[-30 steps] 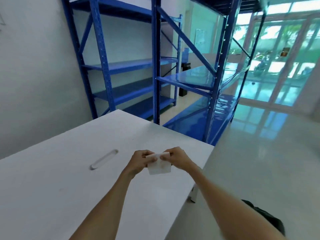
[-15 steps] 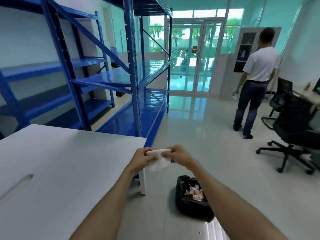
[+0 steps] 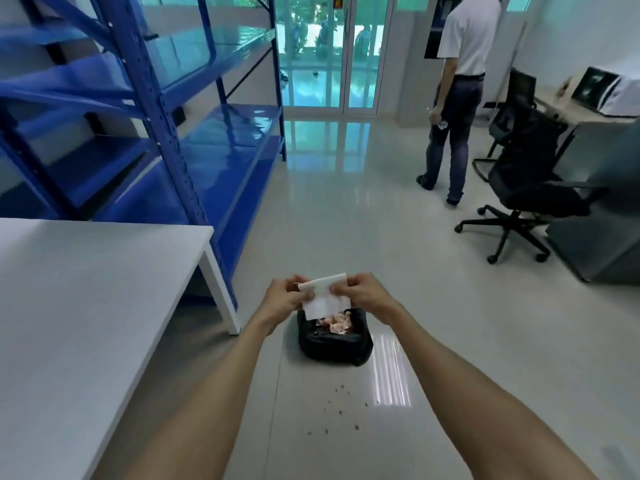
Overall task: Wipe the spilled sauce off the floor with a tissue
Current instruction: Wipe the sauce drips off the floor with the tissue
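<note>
Head view: tissue [image 3: 325,296] pinched by fingers of left hand [image 3: 282,296] and right hand [image 3: 367,295]; sauce specks [image 3: 341,407] on floor [image 3: 346,216] not yet wiped.

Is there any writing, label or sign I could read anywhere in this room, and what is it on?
No text can be read in this view.
Glass door: a small orange and dark sign at the top, too small and blurred to read.
Tissue: plain white, no print visible.
Black bin: no label visible.
Boxes on the desk: dark pictures on them, any lettering too blurred to read.
</note>
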`<state>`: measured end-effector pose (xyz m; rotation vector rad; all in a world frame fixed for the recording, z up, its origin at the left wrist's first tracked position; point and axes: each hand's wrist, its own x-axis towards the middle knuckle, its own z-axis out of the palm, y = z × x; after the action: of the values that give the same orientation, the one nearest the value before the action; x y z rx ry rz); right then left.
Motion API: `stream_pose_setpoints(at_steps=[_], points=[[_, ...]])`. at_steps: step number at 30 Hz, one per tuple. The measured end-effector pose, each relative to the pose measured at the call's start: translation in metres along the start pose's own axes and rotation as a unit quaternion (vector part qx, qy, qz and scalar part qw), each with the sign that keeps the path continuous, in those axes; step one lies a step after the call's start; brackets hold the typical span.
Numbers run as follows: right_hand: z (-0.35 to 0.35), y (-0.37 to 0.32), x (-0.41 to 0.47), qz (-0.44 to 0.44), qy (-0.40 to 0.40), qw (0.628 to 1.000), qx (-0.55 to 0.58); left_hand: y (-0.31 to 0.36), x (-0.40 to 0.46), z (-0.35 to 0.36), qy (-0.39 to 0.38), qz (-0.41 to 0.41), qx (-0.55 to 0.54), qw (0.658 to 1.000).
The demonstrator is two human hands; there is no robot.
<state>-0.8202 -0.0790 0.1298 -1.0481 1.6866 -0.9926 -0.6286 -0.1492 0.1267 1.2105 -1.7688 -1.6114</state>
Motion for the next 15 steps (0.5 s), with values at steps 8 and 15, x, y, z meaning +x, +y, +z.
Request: stream_pose_setpoints(at_steps=[8,15], points=[[0.014,0.121,0.033,0.077,-0.063,0.992,0.075,-0.111,0.049,0.038,-0.018,-0.034,0.032,0.999],[0.042,0.317,0.098,0.086,-0.062,0.986,0.132,-0.299,0.113,0.093,-0.026,-0.024,0.039,0.999]])
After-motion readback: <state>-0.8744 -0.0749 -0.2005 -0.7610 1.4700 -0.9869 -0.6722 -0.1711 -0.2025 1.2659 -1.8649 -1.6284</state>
